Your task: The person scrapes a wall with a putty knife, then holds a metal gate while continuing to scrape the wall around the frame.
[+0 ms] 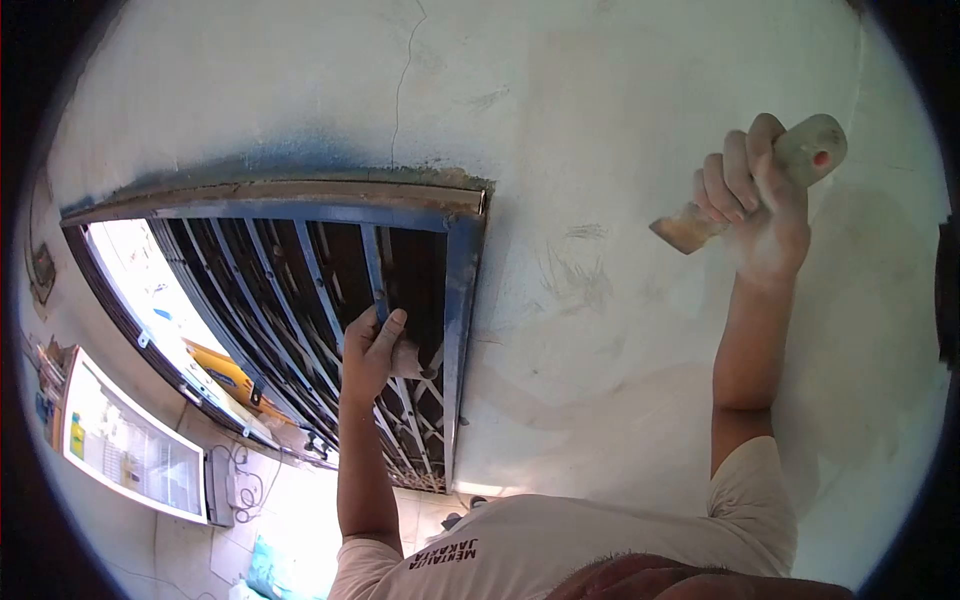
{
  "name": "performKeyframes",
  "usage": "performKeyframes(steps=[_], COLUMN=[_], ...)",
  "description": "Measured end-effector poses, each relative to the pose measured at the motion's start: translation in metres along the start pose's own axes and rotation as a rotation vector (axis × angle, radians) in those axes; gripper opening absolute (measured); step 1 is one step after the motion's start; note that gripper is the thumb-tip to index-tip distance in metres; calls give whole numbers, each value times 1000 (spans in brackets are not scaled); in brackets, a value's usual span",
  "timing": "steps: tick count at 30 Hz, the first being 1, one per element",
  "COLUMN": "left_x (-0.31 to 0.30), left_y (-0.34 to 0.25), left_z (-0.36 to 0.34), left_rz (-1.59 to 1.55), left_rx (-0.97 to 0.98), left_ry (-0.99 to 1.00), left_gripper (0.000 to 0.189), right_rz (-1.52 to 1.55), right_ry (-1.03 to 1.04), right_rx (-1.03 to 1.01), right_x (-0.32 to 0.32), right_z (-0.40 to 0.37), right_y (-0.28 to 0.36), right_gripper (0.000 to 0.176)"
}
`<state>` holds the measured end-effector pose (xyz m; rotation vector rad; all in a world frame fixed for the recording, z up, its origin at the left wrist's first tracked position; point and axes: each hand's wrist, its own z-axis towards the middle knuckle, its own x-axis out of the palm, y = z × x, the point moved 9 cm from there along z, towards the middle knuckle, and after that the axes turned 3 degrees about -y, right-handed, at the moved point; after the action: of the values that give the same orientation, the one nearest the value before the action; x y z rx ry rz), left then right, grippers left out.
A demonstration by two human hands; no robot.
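While the pale wall (610, 420) spread widest, the metal gate (458, 300) stood toward nine o'clock. Before it, the left hand (372, 350) was half-curled, its hold unclear; at two o'clock, the right hand (755, 190) closed tightly round the scraper (815, 150), blade toward eight.

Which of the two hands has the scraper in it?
The right hand, gripping the scraper in front of the wall; the left hand is in front of the blue-framed gate.

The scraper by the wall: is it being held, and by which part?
Yes, the right hand holds the scraper by its handle, close to the blade.
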<state>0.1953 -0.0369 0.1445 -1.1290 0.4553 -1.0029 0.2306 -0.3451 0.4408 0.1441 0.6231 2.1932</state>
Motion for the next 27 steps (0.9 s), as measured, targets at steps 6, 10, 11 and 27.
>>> performKeyframes(steps=[6, 10, 11, 27], left_x=[0, -2, -1, -2], left_y=[3, 2, 3, 0], left_z=[1, -1, -1, 0], left_rz=[-37, 12, 10, 1], left_rx=[22, -13, -5, 3], left_ry=[26, 29, 31, 22], left_gripper=[25, 26, 26, 25], right_rz=[10, -101, -126, -159], right_ry=[288, -51, -58, 163], right_rx=[-7, 104, 126, -182], right_x=[34, 22, 21, 44], right_z=[-10, -19, -23, -41], right_y=[16, -39, -43, 2], right_gripper=[26, 21, 21, 25])
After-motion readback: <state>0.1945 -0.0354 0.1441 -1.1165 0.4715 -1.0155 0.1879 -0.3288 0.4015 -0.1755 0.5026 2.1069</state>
